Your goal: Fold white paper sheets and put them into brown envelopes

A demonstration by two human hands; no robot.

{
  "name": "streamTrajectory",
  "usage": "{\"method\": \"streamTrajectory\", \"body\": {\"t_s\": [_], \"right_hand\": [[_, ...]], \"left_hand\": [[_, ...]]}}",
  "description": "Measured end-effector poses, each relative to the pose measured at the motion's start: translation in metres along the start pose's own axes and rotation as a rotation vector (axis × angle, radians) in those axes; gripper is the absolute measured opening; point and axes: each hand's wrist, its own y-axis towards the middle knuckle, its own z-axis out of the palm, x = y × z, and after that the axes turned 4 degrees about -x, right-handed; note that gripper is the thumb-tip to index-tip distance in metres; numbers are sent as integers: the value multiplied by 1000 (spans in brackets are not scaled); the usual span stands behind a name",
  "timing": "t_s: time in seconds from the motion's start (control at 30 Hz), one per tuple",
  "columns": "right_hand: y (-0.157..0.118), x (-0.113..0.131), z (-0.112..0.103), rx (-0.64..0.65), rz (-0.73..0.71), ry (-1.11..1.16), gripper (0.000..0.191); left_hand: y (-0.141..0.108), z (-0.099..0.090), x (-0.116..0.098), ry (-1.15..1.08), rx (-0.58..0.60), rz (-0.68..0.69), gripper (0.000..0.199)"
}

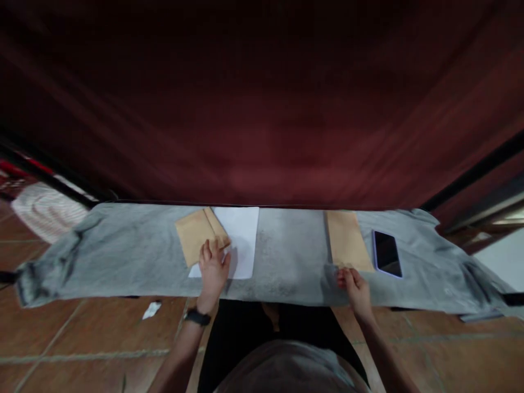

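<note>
My left hand, with a dark band on its wrist, rests its spread fingers on the lower right part of a brown paper envelope with a folded flap. This envelope partly covers white paper. At the right, the curled fingers of my right hand are closed at the near edge of a stack of brown envelopes. Whether they grip an edge or something small is not clear. A phone with a purple rim lies just right of that stack.
A grey cloth covers the long narrow table. Behind it hangs a dark red curtain, with dark bars at both sides. A white scrap lies on the tiled floor. Striped fabric is at the far left.
</note>
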Motion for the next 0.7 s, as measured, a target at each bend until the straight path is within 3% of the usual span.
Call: {"method": "streamTrajectory", "body": {"t_s": [0.13,0.23,0.33,0.43,0.6,0.7], "right_hand": [[-16,-4,11,21,-223,-460,55],[-18,-9,15,-29,-269,-628,57],[-17,-16,16,-46,-317,-697,57],[-17,-23,16,-60,-362,-729,57],[-18,-25,19,-67,-388,-766,59],[-18,-25,20,-88,-422,-761,61]], "left_hand": [[13,5,27,286,101,-140,72],[12,5,38,347,166,-98,63],[15,-1,50,303,174,-59,48],[24,-9,65,255,131,-153,40],[41,-14,83,271,60,-372,65],[49,-15,86,143,-13,-428,59]]}}
